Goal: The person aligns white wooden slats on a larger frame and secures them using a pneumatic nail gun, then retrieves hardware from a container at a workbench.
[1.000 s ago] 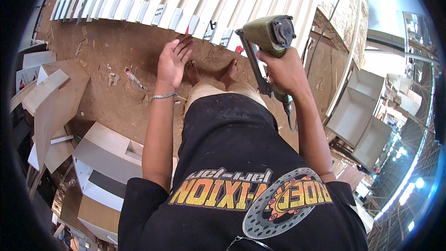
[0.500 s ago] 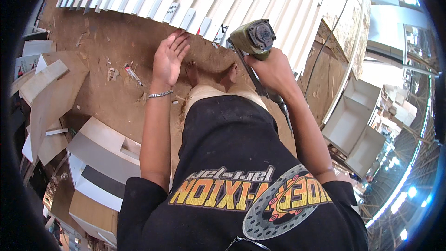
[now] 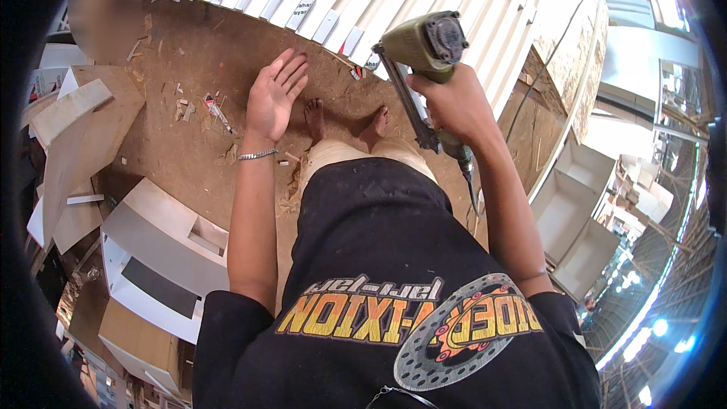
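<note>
Well, the biggest thing across the way is the row of pale strips [image 3: 333, 4], lying side by side beyond the person's bare feet [image 3: 375, 127]. They look stiff and fairly light one by one, smooth enough to slide a little; I'd steady one along its edges, near its end.

Next in size comes the green nail gun [image 3: 420, 39], held up in front of the body, over the near ends of the strips as I see it; whether it touches them I can't tell. I'd judge it hard, dense and top-heavy, so the handle is the place to hold it, clear of the long dark magazine [image 3: 407, 98]. The right hand [image 3: 460, 102] is wrapped around that handle. The left hand [image 3: 271, 98] is empty, palm up, fingers loosely extended, just short of the strip ends. Thinnest is the hose [image 3: 472, 182] hanging below the grip, probably bendy but tugging slightly.
</note>
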The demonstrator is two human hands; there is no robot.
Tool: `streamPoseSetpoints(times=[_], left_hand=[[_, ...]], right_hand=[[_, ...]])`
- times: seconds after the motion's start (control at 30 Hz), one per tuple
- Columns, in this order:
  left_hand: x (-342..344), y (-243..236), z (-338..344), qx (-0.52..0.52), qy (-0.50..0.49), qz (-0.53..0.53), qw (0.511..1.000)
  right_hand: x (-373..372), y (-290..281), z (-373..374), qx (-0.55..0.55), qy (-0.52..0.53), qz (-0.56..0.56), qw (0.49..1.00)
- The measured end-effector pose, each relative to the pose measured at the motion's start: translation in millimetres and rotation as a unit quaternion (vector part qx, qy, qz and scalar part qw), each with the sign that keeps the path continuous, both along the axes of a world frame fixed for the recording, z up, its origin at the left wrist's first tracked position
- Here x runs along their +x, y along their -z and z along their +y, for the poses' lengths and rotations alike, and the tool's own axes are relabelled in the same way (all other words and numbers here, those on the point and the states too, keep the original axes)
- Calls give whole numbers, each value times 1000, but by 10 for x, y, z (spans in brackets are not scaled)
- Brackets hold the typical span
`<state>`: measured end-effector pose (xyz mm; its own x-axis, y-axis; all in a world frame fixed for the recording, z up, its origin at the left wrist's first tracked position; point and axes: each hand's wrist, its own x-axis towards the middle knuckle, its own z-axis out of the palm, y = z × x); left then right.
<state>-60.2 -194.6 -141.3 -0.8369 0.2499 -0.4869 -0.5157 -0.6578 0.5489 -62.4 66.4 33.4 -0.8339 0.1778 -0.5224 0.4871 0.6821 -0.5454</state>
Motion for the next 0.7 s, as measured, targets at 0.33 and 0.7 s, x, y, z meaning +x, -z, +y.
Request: streamPoseSetpoints(times=[0.33, 0.7], left_hand=[[-8, 151, 262, -107, 34, -54, 992], [-139, 315, -345, -161, -46, -30, 985]], right_hand=[[-116, 162, -153, 78, -74, -58, 992], [-169, 124, -112, 59, -46, -38, 996]])
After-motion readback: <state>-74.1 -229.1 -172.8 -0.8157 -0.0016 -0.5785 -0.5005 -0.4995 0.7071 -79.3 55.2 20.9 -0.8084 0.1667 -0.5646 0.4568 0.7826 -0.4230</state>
